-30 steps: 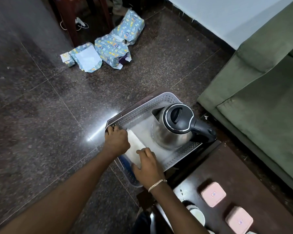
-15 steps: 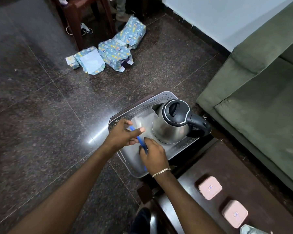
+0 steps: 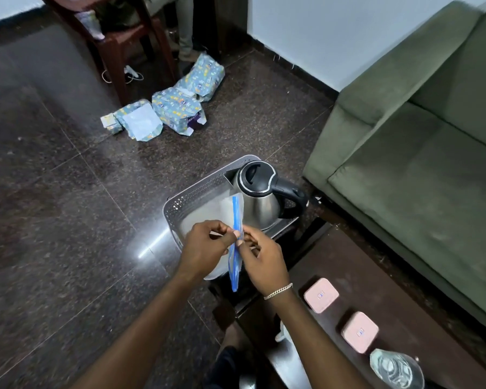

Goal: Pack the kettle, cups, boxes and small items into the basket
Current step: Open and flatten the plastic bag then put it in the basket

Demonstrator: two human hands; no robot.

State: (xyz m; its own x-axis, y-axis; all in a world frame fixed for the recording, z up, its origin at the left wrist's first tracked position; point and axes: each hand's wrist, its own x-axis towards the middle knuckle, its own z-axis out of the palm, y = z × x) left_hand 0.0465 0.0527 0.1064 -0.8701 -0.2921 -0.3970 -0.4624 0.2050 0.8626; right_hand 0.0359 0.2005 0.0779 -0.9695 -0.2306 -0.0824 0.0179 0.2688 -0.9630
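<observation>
A grey perforated basket (image 3: 192, 196) stands on the dark floor with a steel kettle (image 3: 260, 197) with a black lid and handle in its right half. Above the basket's near side, my left hand (image 3: 205, 248) and my right hand (image 3: 260, 261) both pinch a clear zip bag with a blue seal strip (image 3: 236, 234), held on edge between them. Two pink square boxes (image 3: 321, 295) (image 3: 359, 332) sit on the dark wooden table (image 3: 348, 259) at lower right. A white cup (image 3: 280, 334) shows partly behind my right forearm.
A green sofa (image 3: 418, 153) fills the right side. Several blue wrapped parcels (image 3: 177, 108) lie on the floor beyond the basket, by a dark wooden chair (image 3: 118, 43). A clear glass item (image 3: 396, 369) stands at the table's near end.
Both hands have lifted the zip bag out of the basket and turned it on edge. The view has tilted upward, showing more of the room.
</observation>
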